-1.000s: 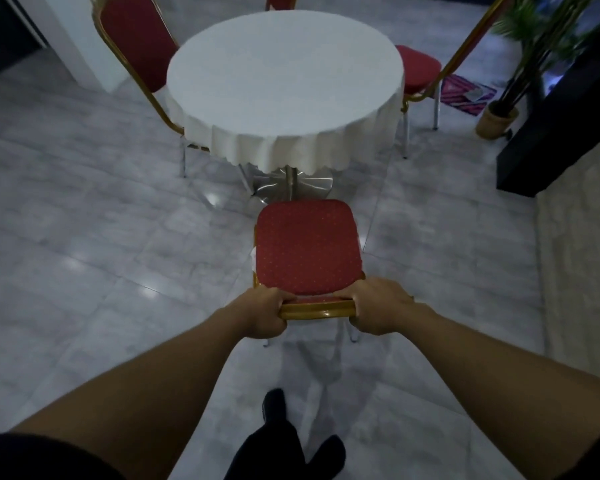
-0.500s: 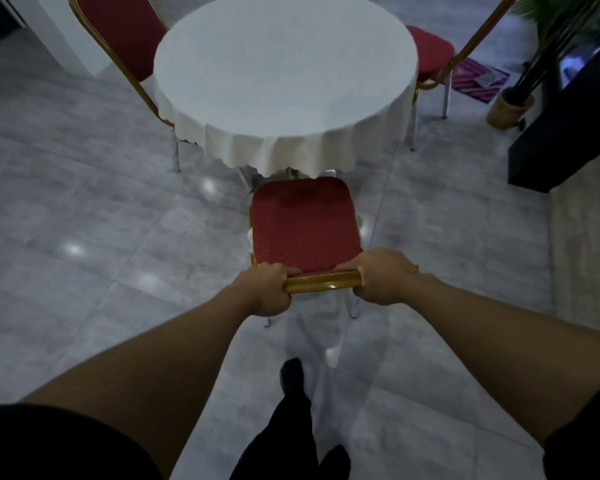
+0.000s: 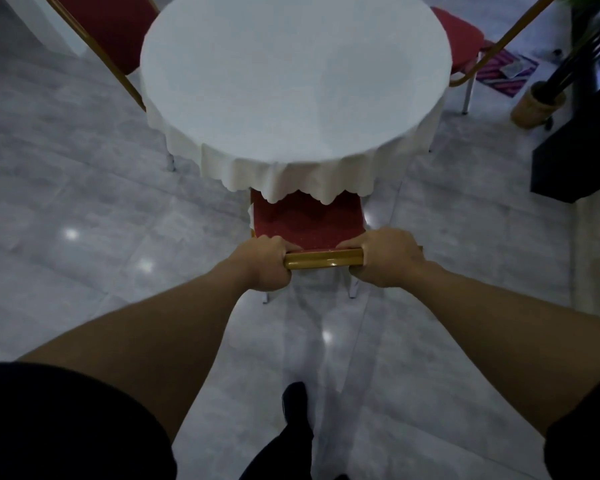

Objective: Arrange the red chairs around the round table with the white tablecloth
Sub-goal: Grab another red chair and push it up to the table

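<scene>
A round table (image 3: 291,74) with a white tablecloth fills the upper middle. Right in front of me stands a red chair (image 3: 309,223) with a gold frame; the front part of its seat is hidden under the cloth's hanging edge. My left hand (image 3: 265,263) grips the left end of its gold top rail and my right hand (image 3: 385,258) grips the right end. A second red chair (image 3: 108,32) stands at the table's far left. A third red chair (image 3: 461,39) stands at the far right.
A potted plant (image 3: 534,105) stands on the floor at the right, next to a dark cabinet (image 3: 575,161). A pink patterned mat (image 3: 506,71) lies behind the right chair. Grey glossy tiles surround the table. My dark shoe (image 3: 295,407) is below the chair.
I have walked forward and pushed the chair toward the table; its seat, fully visible before, now sits partly under the tablecloth. Both hands kept their grip on the rail.
</scene>
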